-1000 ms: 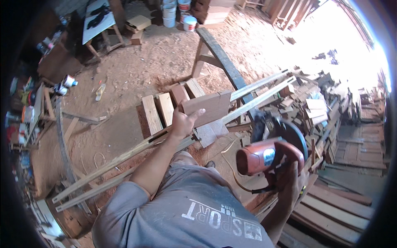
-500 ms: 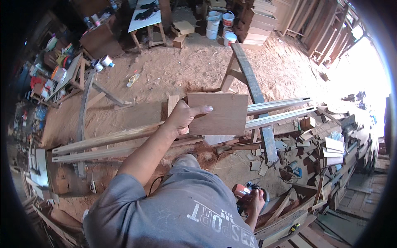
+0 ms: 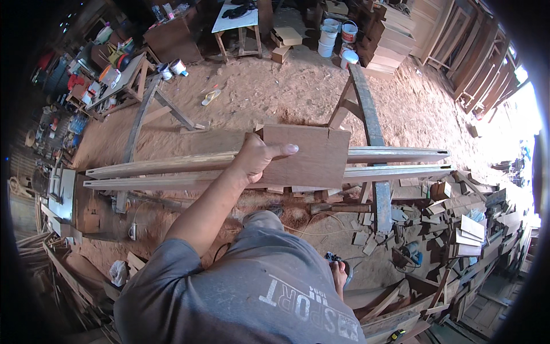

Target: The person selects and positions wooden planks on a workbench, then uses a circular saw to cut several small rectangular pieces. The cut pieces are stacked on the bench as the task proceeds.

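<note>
My left hand [image 3: 256, 158] grips the left edge of a flat rectangular wooden board [image 3: 312, 156], its thumb lying across the face. The board is held up in front of two long wooden beams [image 3: 395, 172], which show grooved ends at the right. Low at my right side, my right hand [image 3: 340, 276] is closed around a power tool [image 3: 330, 257]. My shirt covers most of that tool, so only a small dark part shows and its exact kind is unclear.
Trestles at the left [image 3: 139, 123] and right [image 3: 369, 114] support the beams. Wood offcuts [image 3: 424, 215] litter the ground at the right, around a blue power tool [image 3: 411, 253]. Farther back stand white buckets [image 3: 327, 41], stacked drawers [image 3: 389, 43] and a small table [image 3: 235, 23].
My view has shifted, so the surroundings sit farther right and the beams look more level. My right hand has drawn in beside my body, hiding more of the tool. The left hand still grips the board.
</note>
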A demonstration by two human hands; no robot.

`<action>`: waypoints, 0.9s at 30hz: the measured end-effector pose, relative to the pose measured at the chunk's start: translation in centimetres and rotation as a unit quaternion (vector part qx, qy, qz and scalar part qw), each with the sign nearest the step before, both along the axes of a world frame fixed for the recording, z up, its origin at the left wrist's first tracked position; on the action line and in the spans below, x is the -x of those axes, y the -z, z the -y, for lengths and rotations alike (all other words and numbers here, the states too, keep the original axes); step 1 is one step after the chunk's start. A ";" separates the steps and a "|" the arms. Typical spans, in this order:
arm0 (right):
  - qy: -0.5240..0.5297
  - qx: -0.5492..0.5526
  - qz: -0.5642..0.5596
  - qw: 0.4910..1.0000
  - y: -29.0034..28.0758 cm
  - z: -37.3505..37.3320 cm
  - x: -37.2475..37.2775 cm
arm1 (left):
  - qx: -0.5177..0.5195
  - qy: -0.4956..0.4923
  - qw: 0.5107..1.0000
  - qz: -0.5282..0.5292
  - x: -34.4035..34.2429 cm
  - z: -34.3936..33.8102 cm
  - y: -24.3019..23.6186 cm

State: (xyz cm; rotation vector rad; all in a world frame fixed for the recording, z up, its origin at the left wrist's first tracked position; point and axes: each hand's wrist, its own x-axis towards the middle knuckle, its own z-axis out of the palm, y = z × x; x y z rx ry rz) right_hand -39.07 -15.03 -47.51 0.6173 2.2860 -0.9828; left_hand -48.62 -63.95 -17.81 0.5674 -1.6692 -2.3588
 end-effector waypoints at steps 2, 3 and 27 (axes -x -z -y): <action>-0.003 -0.015 0.000 1.000 0.0 0.0 0.3 | 0.003 -0.009 1.000 0.001 -0.4 0.0 -0.3; -0.005 -0.023 -0.001 1.000 0.3 0.0 0.4 | 0.005 -0.013 1.000 0.001 -0.5 0.1 -0.4; -0.004 0.094 0.017 0.995 27.3 -16.6 -9.9 | -0.365 -0.348 0.854 0.126 -4.6 -9.7 12.8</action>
